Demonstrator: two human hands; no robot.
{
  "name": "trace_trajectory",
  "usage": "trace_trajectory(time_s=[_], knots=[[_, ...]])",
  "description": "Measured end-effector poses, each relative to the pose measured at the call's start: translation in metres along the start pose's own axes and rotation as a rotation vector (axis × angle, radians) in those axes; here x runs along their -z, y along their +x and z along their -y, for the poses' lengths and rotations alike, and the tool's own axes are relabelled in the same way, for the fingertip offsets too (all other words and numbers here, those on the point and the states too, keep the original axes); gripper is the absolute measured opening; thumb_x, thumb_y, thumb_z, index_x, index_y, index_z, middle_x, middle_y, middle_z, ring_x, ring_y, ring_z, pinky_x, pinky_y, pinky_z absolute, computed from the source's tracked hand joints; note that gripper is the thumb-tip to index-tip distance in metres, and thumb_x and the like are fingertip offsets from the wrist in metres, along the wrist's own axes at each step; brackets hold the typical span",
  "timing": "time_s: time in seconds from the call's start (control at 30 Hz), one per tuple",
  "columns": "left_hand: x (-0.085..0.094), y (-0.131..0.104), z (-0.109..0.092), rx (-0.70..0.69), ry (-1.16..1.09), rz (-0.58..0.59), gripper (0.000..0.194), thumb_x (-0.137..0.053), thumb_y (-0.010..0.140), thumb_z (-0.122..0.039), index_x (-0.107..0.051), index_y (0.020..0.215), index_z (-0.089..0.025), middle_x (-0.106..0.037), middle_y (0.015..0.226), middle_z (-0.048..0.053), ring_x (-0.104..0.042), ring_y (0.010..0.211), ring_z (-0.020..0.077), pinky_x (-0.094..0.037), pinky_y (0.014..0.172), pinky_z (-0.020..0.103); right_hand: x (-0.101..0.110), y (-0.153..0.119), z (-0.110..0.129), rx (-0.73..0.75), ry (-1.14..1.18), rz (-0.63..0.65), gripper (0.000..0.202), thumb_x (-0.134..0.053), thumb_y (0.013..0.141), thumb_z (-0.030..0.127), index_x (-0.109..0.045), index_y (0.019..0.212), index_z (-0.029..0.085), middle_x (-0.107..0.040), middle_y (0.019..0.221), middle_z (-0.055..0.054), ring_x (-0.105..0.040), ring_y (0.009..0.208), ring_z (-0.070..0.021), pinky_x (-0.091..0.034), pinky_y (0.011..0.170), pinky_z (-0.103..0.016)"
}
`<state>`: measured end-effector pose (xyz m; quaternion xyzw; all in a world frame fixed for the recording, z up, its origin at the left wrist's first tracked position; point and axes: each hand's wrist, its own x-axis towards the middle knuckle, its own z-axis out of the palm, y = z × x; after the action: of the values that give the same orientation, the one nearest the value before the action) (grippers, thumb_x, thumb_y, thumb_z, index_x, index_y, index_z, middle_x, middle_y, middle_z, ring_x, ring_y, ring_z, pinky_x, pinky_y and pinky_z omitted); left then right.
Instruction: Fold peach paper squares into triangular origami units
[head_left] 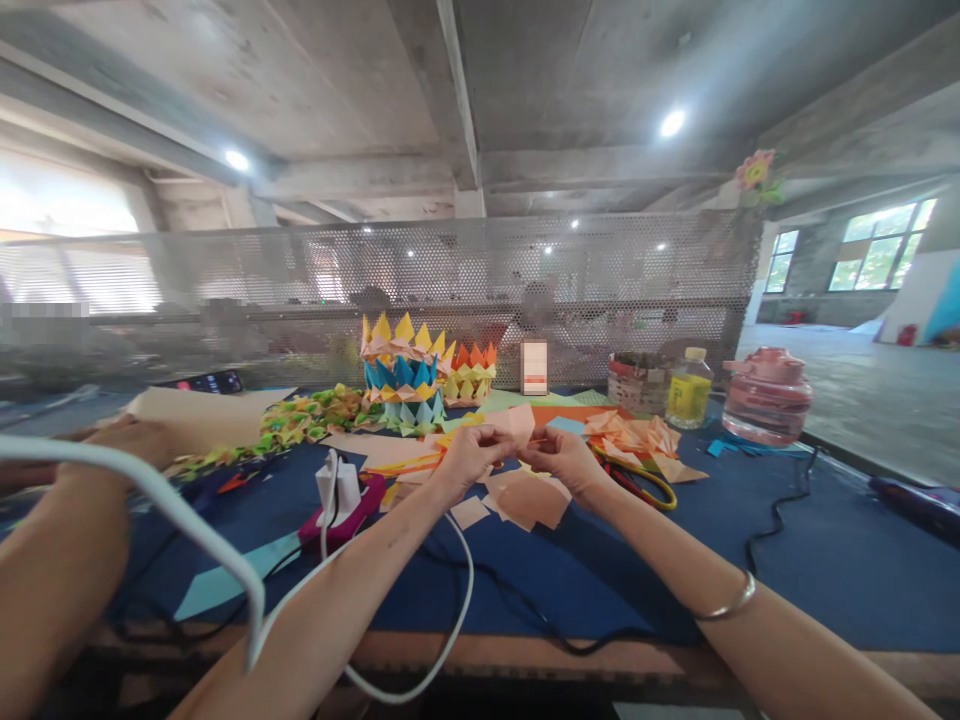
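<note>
At the middle of the table, my left hand point(471, 460) pinches the left side of a small peach paper square point(519, 426). The fingers of my right hand point(568, 462) are closed at its lower right corner. Both hands are raised a little over loose peach paper pieces point(529, 498) on the blue table cover. Orange folded paper pieces point(634, 437) lie right of my right hand, with yellow-handled scissors point(654, 487) below them. Behind my left hand stand folded-paper rings with pointed tops point(405, 375) in yellow, peach and blue.
A white charger point(337, 492) sits on a magenta block point(365, 508). A white cable point(180, 505) loops across the front left. Another person's arm point(94, 530) reaches in at left. A yellow-labelled bottle point(688, 390) and pink jug point(766, 397) stand at right. Black cables cross the cover.
</note>
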<state>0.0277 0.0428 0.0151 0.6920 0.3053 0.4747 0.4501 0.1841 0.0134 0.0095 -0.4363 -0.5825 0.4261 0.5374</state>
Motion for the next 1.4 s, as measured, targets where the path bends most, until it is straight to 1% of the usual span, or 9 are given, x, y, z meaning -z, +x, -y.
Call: trace_trajectory(time_s=[0.2,0.47,0.63,0.77,0.87,0.93,1.0,1.13,1.4], knots=[[0.0,0.0,0.001,-0.005,0.015,-0.01,0.027,-0.069,0.06,-0.036,-0.065,0.067,-0.011,-0.062,0.063,0.004,-0.051,0.055,0.0111,-0.039,0.051,0.021,-0.001,-0.002,0.001,0.017,-0.045,0.021,0.038,-0.076,0.052,0.039,-0.056,0.075,0.015,-0.063,0.066,-0.001,-0.055,0.058,-0.0111,-0.04,0.056,-0.024],[0.0,0.003,0.008,-0.163,0.206,-0.005,0.013,-0.06,0.066,-0.024,-0.062,0.066,-0.011,-0.064,0.066,0.005,-0.058,0.063,0.0153,-0.043,0.061,0.025,0.0,0.001,-0.005,0.042,-0.099,0.036,0.037,-0.075,0.054,0.04,-0.05,0.066,0.016,-0.059,0.059,0.002,-0.05,0.052,-0.0086,-0.037,0.052,-0.022],[-0.001,0.004,0.014,-0.197,0.19,-0.026,0.013,-0.06,0.067,-0.023,-0.061,0.072,-0.012,-0.063,0.069,0.004,-0.058,0.063,0.014,-0.045,0.062,0.025,0.0,0.002,-0.007,0.049,-0.114,0.013,0.038,-0.075,0.054,0.041,-0.046,0.064,0.017,-0.054,0.054,0.005,-0.049,0.05,-0.0081,-0.034,0.052,-0.021],[-0.003,0.005,0.014,-0.181,0.096,-0.115,0.036,-0.065,0.062,-0.02,-0.052,0.095,-0.014,-0.062,0.072,0.002,-0.057,0.058,0.0117,-0.045,0.056,0.023,-0.001,0.002,-0.006,0.081,-0.098,0.002,0.038,-0.074,0.056,0.041,-0.046,0.065,0.017,-0.054,0.055,0.005,-0.048,0.05,-0.0078,-0.033,0.05,-0.021],[-0.005,0.003,0.011,-0.125,-0.03,-0.108,0.062,-0.068,0.059,-0.017,-0.039,0.113,-0.015,-0.061,0.066,-0.001,-0.059,0.057,0.0136,-0.046,0.056,0.024,-0.002,0.001,-0.005,0.09,-0.09,0.016,0.037,-0.073,0.057,0.041,-0.048,0.068,0.017,-0.054,0.056,0.004,-0.048,0.05,-0.0086,-0.033,0.05,-0.022],[-0.006,0.001,0.007,-0.079,-0.127,-0.111,0.072,-0.071,0.056,-0.017,-0.034,0.118,-0.016,-0.063,0.069,0.0,-0.061,0.061,0.0157,-0.048,0.06,0.027,-0.003,0.001,-0.004,0.085,-0.089,0.019,0.038,-0.073,0.056,0.042,-0.052,0.074,0.017,-0.057,0.059,0.003,-0.05,0.052,-0.0097,-0.035,0.051,-0.022],[-0.006,-0.001,0.003,-0.036,-0.207,-0.1,0.072,-0.075,0.054,-0.02,-0.037,0.116,-0.015,-0.065,0.073,0.002,-0.063,0.065,0.0171,-0.048,0.063,0.028,-0.003,0.0,-0.003,0.08,-0.089,0.027,0.041,-0.074,0.056,0.041,-0.055,0.082,0.016,-0.059,0.063,0.002,-0.053,0.055,-0.0109,-0.037,0.053,-0.023],[-0.005,-0.003,-0.003,0.028,-0.266,-0.031,0.059,-0.079,0.051,-0.026,-0.049,0.099,-0.012,-0.066,0.072,0.004,-0.063,0.066,0.0171,-0.047,0.064,0.027,-0.003,-0.001,-0.002,0.07,-0.097,0.036,0.043,-0.073,0.058,0.039,-0.057,0.088,0.014,-0.061,0.064,0.0,-0.054,0.056,-0.0114,-0.038,0.054,-0.023],[-0.004,-0.002,-0.003,0.004,-0.224,-0.018,0.052,-0.079,0.05,-0.029,-0.052,0.092,-0.012,-0.066,0.066,0.002,-0.061,0.059,0.0145,-0.047,0.061,0.026,-0.002,0.001,-0.004,0.098,-0.114,0.056,0.043,-0.072,0.059,0.037,-0.058,0.092,0.013,-0.064,0.068,-0.002,-0.056,0.057,-0.0118,-0.039,0.054,-0.022]])
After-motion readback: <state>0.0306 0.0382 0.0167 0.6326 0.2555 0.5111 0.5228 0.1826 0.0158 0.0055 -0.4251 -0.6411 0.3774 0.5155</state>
